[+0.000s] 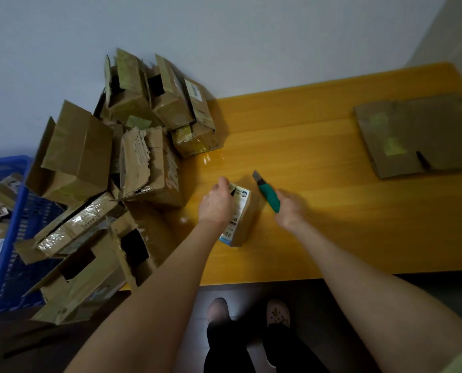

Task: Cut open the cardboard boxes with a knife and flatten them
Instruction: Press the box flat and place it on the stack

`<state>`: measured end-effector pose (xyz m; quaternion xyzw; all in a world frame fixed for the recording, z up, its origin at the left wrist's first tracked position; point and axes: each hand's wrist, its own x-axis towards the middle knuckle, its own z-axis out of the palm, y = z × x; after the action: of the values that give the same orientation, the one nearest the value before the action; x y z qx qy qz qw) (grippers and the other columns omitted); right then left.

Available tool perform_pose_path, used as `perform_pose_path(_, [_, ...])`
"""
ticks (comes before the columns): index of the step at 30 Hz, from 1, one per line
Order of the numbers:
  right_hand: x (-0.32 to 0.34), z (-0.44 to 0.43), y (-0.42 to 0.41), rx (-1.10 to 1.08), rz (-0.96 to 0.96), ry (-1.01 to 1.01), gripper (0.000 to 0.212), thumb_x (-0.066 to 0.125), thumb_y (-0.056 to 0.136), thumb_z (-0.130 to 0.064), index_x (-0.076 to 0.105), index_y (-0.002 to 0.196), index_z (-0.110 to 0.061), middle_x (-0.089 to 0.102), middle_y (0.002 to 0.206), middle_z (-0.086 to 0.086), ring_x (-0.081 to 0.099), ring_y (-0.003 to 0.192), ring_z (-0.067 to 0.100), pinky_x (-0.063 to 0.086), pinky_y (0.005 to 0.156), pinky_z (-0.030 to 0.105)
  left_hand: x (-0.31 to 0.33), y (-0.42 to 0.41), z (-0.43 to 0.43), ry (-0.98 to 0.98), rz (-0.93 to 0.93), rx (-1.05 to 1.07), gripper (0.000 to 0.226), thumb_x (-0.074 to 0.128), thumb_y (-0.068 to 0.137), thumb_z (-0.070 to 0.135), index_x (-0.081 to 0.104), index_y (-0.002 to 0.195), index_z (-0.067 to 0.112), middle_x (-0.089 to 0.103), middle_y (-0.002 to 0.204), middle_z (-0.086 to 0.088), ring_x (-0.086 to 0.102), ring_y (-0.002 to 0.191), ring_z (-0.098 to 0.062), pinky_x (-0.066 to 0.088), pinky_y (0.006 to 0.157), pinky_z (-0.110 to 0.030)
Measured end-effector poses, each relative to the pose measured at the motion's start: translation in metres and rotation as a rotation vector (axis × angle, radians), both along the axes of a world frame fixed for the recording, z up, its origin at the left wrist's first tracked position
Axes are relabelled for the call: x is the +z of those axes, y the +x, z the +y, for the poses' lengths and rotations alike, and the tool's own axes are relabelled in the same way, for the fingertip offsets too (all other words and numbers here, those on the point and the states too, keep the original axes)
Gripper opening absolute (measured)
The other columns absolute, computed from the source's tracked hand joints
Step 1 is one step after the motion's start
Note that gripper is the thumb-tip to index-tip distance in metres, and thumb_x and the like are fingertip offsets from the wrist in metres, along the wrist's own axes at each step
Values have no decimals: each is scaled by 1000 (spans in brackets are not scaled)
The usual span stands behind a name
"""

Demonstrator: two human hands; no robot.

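Far left of the small box [242,219] on the counter [332,224] is the pile of opened boxes [133,162]. My left hand [216,203] grips the small box's top. Just right of the box, my right hand [289,211] holds the green knife [269,196], blade out. Flattened cardboard [418,135] lies far right.

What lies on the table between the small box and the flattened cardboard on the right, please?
Head view: the right hand gripping the green knife, close beside the small box; beyond it, bare table up to the flattened cardboard.
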<state>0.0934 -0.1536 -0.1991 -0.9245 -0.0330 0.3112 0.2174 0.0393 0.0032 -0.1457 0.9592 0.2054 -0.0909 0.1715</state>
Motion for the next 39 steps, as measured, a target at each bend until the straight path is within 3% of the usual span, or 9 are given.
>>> perform_pose_path(3, [17,2,4,-74,-97,132,48,49,100,-25,40,145,-15,45,142,15,42,130,33,38,106,41,6,1,-4,-5,-30,16,29,38,100,18,41,129,15,57,121,-13,60,100,-38,49,75,-44])
perform_pose_path(6, [45,19,0,-290,39,515,48,51,95,-49,54,129,-16,61,121,9,57,109,28,49,91,41,14,5,-13,32,-69,5,35,39,100,21,43,133,12,52,128,-13,60,102,-38,47,75,-42])
perform_pose_path(10, [59,28,-8,-369,72,590,50,69,85,-38,52,126,-15,59,108,0,56,96,18,50,80,32,24,7,-18,44,-57,-18,36,41,99,21,47,132,8,53,126,-13,59,104,-38,46,79,-42])
perform_pose_path(15, [68,23,-14,-308,81,633,40,65,90,-32,51,125,-18,60,102,0,56,83,14,41,59,26,38,6,-12,111,-60,-41,24,38,99,12,59,103,3,61,105,-15,61,96,-37,46,74,-41])
perform_pose_path(22, [72,6,-7,-381,283,761,28,63,92,-30,53,117,-20,65,118,5,62,106,22,50,96,45,51,4,11,-219,-210,161,25,48,101,20,67,105,4,66,94,-12,63,93,-31,52,78,-38])
perform_pose_path(25, [71,7,-8,-449,193,783,48,61,94,-32,44,135,-15,58,123,-1,58,103,18,48,89,36,54,4,9,-305,-240,225,24,50,101,23,66,98,5,59,82,-3,61,83,-23,46,68,-29])
perform_pose_path(30, [76,21,-9,-326,-119,398,95,67,67,-70,34,140,-20,53,129,2,57,111,26,49,89,42,55,3,-9,-283,-321,229,23,50,100,24,64,91,8,61,79,-3,59,72,-19,46,63,-30])
perform_pose_path(34, [83,20,-3,-218,-148,222,72,65,81,-56,42,137,-16,49,132,6,53,115,29,48,87,40,57,4,-10,-274,-320,235,26,49,101,26,66,104,7,67,91,-8,64,84,-24,51,71,-33])
perform_pose_path(39, [91,-8,-4,-508,93,743,48,55,98,-25,43,142,-10,52,136,5,52,115,23,43,88,31,57,-1,15,-384,-316,356,24,49,101,26,64,109,8,62,86,-1,59,77,-12,49,70,-25])
